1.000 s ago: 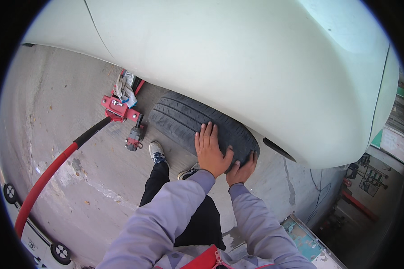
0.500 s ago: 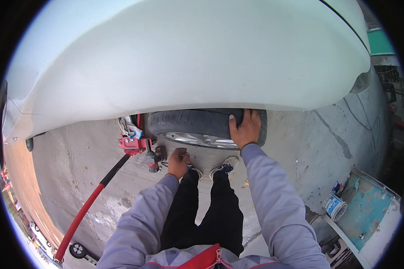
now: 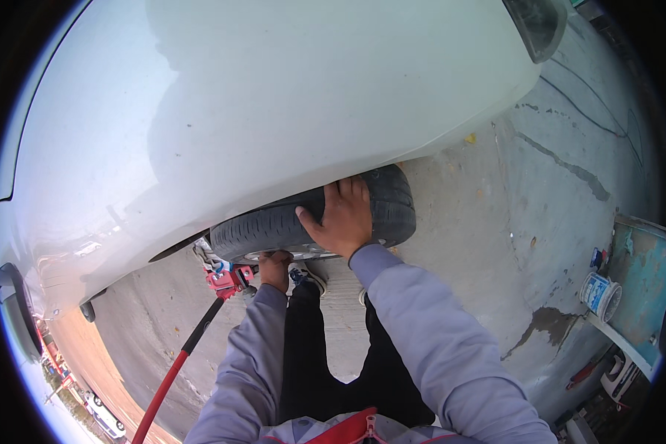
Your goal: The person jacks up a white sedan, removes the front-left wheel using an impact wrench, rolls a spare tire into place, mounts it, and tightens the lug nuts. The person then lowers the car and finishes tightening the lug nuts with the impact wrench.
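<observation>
R hand (image 3: pixel 340 224) — laid palm-down on tread of tyre (image 3: pixel 263 226), toward its right end. Fingers near straight, close together, pointing at car body (image 3: pixel 296 89); thumb well out to the left, wide gap between it & index. Pressing flat, not wrapped round anything. Fingertips right by the lower edge of the pale bodywork; can't tell if they touch it.

L hand (image 3: pixel 275 271) — at near, lower edge of tyre, left of centre, by the silver rim (image 3: pixel 303 253). Fingers bent inward, narrow; tips hard to make out, so can't tell if it grips the rim or just touches.

Tyre loc.: below car's lower edge, btwn bodywork & person's shoes (image 3: pixel 308 279); tread up, rim side facing person, far side hidden under body. Runs at a slant, right end higher in view.

Red jack (image 3: pixel 228 283) just L of left hand; long handle (image 3: pixel 161 392), red w/ black upper part, runs down to lower L. Pale glove (image 3: pixel 209 259) by jack head, partly behind it.

Labels: bucket (image 3: pixel 599 296), far R, tilted, has blue/white label w/ print — too small to read. Worn turquoise panel (image 3: pixel 636 274) beside it. Dark cable (image 3: pixel 584 107) on concrete, upper R.
</observation>
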### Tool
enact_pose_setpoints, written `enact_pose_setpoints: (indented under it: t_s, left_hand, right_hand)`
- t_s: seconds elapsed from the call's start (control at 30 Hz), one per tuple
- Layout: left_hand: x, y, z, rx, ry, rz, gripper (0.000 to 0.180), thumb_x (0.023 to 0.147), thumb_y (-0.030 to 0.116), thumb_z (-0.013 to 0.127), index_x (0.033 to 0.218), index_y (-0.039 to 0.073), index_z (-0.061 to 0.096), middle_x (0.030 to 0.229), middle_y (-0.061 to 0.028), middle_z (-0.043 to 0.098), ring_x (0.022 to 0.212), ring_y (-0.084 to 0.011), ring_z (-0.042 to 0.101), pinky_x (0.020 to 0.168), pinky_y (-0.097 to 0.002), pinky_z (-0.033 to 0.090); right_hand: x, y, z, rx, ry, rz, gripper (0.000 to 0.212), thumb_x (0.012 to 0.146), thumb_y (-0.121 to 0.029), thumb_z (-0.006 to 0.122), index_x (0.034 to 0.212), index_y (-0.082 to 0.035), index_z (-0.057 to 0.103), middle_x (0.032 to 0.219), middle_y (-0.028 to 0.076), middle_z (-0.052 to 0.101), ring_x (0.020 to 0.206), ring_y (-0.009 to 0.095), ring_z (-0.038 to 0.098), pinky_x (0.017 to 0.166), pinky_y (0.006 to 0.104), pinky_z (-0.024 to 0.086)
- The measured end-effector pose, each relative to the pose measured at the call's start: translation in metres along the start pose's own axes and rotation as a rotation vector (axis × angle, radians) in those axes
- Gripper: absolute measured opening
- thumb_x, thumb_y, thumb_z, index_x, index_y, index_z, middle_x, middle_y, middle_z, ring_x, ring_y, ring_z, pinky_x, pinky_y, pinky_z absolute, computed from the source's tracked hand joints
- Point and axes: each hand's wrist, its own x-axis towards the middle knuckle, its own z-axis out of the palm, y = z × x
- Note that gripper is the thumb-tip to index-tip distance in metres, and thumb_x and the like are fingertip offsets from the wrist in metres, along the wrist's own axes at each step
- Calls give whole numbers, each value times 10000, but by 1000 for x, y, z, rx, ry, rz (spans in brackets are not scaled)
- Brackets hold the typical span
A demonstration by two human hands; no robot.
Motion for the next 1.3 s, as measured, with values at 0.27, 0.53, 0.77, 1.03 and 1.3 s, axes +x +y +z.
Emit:
enact_pose_setpoints:
  t_s: [0.27, 0.53, 0.77, 1.03, 1.3]
  left_hand:
    - [6, 16, -23, 161, -161, 44, 134, 729, -8, 573, 857, -3, 609, 755, -83, 612, 650, -197, 573, 604, -321, 447]
    - [19, 10, -19, 247, -222, 252, 114, 747, 14, 528, 819, 73, 594, 672, -35, 546, 592, -174, 510, 623, -331, 457]
    - [27, 6, -23, 110, -318, 484, 287, 741, -5, 488, 1015, -2, 573, 736, -57, 528, 581, -164, 452, 635, -364, 484]
    - [9, 25, -11, 118, -369, 335, 494, 768, 70, 453, 1236, -47, 559, 1145, -282, 678, 610, -131, 406, 693, -321, 457]
    - [11, 14, -20, 50, -373, 391, 488, 778, 53, 423, 1235, -58, 558, 1140, -308, 684, 520, -70, 332, 556, -243, 419]
  right_hand:
    - [-151, 194, 77, 590, 753, 1158, 440, 1025, -326, 549, 1245, 53, 596, 1148, 205, 671, 1088, 315, 635, 997, 380, 464]
    - [-328, 266, 305, 1365, 400, 2022, 906, 911, -776, 392, 1493, -85, 463, 1302, 210, 617, 1216, 352, 540, 1050, 531, 377]
    - [-294, 287, 360, 1941, 301, 1659, 838, 904, -755, 438, 1491, -158, 485, 1510, 122, 498, 1400, 335, 423, 1151, 524, 308]
    - [-263, 297, 374, 2172, 404, 1266, 666, 914, -660, 510, 1371, -184, 600, 1429, 55, 587, 1309, 329, 535, 1142, 542, 394]
    - [-235, 314, 369, 2196, 359, 1075, 645, 995, -595, 391, 1390, -125, 589, 1450, 88, 580, 1317, 363, 529, 1152, 557, 383]
